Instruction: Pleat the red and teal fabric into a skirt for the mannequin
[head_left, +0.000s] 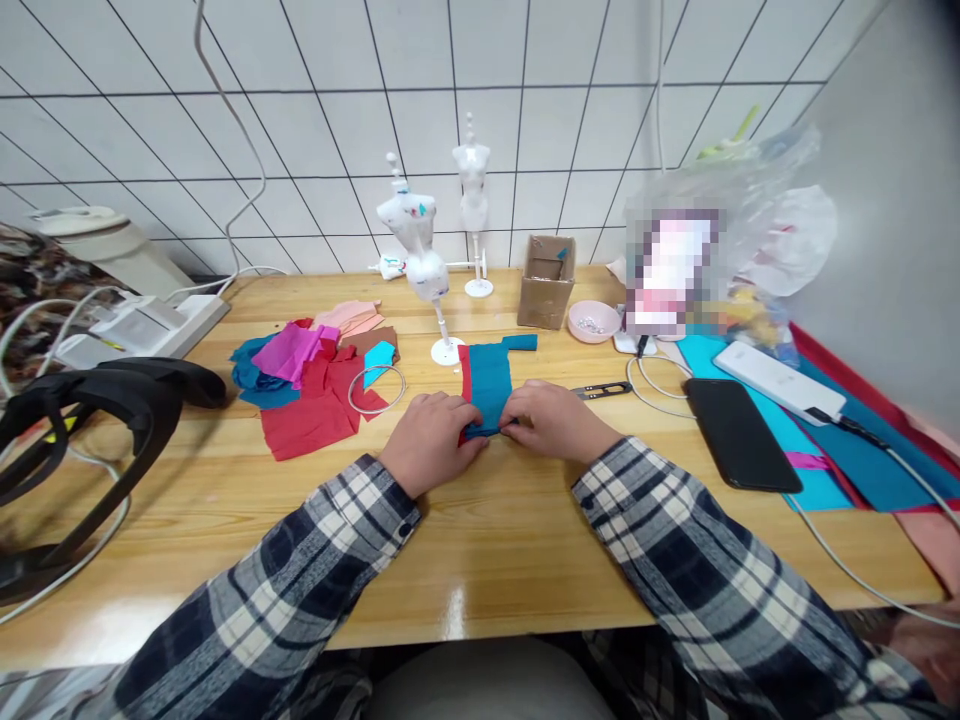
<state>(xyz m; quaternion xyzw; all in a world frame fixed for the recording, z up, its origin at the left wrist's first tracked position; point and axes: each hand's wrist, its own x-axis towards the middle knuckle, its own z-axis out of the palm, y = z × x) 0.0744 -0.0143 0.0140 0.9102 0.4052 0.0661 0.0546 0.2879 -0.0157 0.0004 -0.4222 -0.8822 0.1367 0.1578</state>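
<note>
A teal piece of fabric (490, 383) with a red strip along its left side lies on the wooden table between my hands. My left hand (433, 440) pinches its near left corner. At the near right corner, the fingers of my right hand (555, 420) are closed on the same fabric. The near edge looks folded or rolled up, though my fingertips partly hide it. A small teal scrap (520, 343) lies at the fabric's far right corner. Black thread snips (604, 390) rest just beyond my right hand.
Two small white dress forms (416, 240) stand behind the fabric. A cardboard box (546, 285) and a pink bowl (593, 320) are at the back. Fabric scraps (311, 415) and a ring (376, 390) lie left; a black phone (741, 433) and power bank (780, 380) right. A black headset (97, 430) sits far left.
</note>
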